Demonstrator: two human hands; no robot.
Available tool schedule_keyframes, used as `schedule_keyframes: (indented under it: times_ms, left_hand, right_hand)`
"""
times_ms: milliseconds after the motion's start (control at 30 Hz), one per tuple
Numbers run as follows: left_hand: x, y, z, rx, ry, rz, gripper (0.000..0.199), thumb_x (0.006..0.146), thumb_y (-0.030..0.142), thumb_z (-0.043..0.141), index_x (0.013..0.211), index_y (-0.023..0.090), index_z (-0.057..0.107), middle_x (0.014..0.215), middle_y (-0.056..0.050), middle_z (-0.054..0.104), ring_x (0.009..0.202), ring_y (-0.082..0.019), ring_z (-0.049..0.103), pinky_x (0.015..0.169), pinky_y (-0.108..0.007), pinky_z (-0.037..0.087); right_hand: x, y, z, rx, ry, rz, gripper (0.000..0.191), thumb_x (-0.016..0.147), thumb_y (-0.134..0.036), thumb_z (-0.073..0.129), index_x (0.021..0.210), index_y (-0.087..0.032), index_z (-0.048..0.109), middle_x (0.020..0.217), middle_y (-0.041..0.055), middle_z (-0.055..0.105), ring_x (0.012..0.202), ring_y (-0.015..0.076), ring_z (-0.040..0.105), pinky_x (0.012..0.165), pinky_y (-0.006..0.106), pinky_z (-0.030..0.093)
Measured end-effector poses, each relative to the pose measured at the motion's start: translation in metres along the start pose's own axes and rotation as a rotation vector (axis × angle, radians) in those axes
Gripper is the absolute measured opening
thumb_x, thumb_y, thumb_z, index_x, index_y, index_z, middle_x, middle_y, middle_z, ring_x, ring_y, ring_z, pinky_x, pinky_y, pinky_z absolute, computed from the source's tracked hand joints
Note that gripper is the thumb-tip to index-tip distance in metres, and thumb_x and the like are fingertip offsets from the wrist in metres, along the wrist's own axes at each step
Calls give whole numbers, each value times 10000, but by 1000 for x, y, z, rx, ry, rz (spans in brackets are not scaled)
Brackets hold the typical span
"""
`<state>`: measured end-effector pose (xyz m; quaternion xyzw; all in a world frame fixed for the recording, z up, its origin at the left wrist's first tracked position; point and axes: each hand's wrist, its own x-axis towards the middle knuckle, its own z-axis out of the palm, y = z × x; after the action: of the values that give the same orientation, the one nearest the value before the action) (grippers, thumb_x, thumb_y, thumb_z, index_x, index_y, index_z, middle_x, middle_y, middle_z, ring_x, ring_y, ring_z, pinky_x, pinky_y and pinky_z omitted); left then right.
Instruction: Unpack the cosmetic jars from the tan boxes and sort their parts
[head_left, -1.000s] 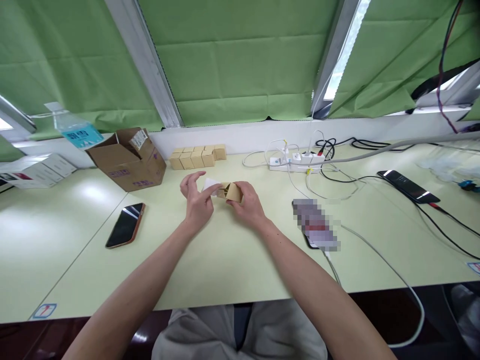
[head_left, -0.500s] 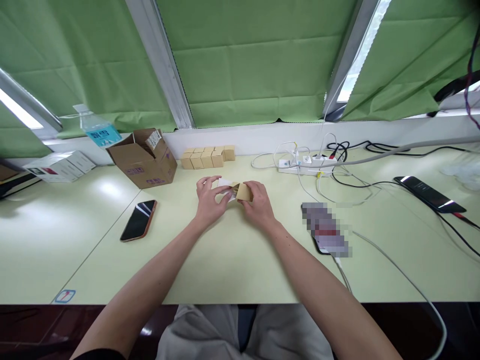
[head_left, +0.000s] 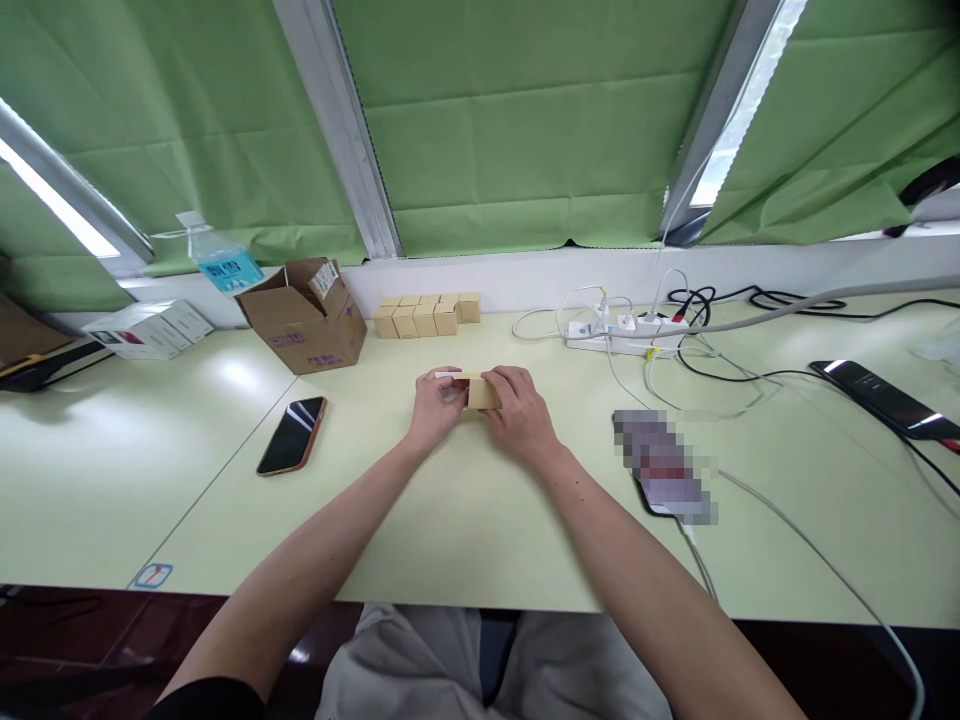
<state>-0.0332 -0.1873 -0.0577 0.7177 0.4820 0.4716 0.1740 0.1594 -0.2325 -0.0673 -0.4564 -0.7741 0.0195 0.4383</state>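
A small tan box is held just above the table in front of me, its open end toward the left. My right hand grips it from the right, with the fingers over its top. My left hand is closed at the box's open end around a small whitish piece, mostly hidden by the fingers. Behind the hands, several small tan boxes stand in a group near the wall.
An open cardboard carton and a bottle stand back left, beside white boxes. A phone lies left; another lies right, before a power strip with cables. A black device is far right.
My left hand has moved closer to the box, and its fingers have drawn together. The box has turned slightly, and less of the whitish piece shows. The whole view has shifted a little.
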Motion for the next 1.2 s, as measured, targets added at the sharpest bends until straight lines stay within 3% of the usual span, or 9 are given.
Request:
schedule_keyframes:
  times_ms: [100, 200, 333, 433, 600, 833, 933, 1067, 1200]
  left_hand:
    - [0, 5, -4, -55, 75, 31, 109, 862, 328, 771, 803, 236, 768, 1273, -114, 751, 1288, -314, 665, 1166, -535, 510]
    - [5, 9, -11, -210, 149, 60, 252, 916, 464, 770, 883, 223, 703, 1319, -142, 715, 1291, -295, 681, 1134, -511, 553]
    - [12, 9, -18, -491, 198, -55, 468, 932, 666, 744, 975, 233, 569, 1249, -140, 759, 1112, -253, 760, 952, -467, 664]
    - [15, 4, -19, -552, 198, -153, 561, 892, 743, 750, 974, 237, 523, 1186, -119, 779, 1012, -232, 779, 829, -442, 700]
    - [8, 3, -14, -385, 16, -97, 529, 893, 715, 767, 899, 224, 571, 1124, -133, 799, 978, -234, 761, 860, -442, 676]
    - [-12, 18, -11, -93, -321, 27, 176, 1047, 400, 596, 997, 254, 681, 1117, -89, 815, 964, -254, 754, 827, -410, 621]
    - [-14, 18, -11, -10, -395, 53, 158, 1051, 320, 538, 1039, 273, 688, 1076, -59, 814, 946, -254, 757, 825, -402, 604]
    - [-9, 29, -16, 123, -348, 142, 190, 1033, 344, 564, 1114, 278, 724, 1138, -69, 814, 1062, -290, 762, 917, -442, 603]
    - [-24, 82, -32, 84, -135, 347, 290, 1018, 510, 611, 1003, 256, 752, 1003, -113, 800, 1075, -323, 745, 959, -506, 611]
  right_hand:
    - [0, 2, -1, 6, 44, 45, 475, 984, -273, 611, 1458, -262, 574, 1423, 175, 619, 1346, 380, 554, 994, 564, 620]
    - [0, 8, -2, 33, 120, 116, 487, 956, -291, 640, 1436, -254, 567, 1432, 173, 604, 1365, 377, 533, 1015, 563, 607]
    - [1, 18, -2, 76, 221, 248, 491, 896, -258, 658, 1378, -250, 568, 1386, 162, 612, 1327, 372, 526, 1110, 598, 532]
    - [2, 26, -2, 106, 297, 376, 495, 861, -256, 665, 1345, -246, 560, 1355, 157, 614, 1298, 364, 531, 1129, 608, 497]
    - [6, 34, -4, 238, 411, 551, 520, 808, -367, 757, 1268, -251, 543, 1313, 130, 650, 1200, 321, 601, 1047, 529, 536]
    - [12, 27, -3, 488, 391, 647, 670, 710, -511, 859, 1214, -265, 493, 1197, 95, 724, 1004, 268, 694, 837, 411, 573]
    - [13, 25, -3, 575, 384, 679, 699, 700, -555, 855, 1210, -265, 473, 1163, 85, 747, 947, 252, 709, 791, 387, 563]
    - [13, 24, -6, 661, 377, 721, 725, 709, -607, 863, 1212, -266, 466, 1131, 73, 772, 927, 238, 720, 794, 376, 567]
    - [13, 25, -4, 691, 397, 714, 723, 720, -621, 863, 1210, -263, 470, 1095, 63, 778, 911, 225, 723, 789, 365, 575]
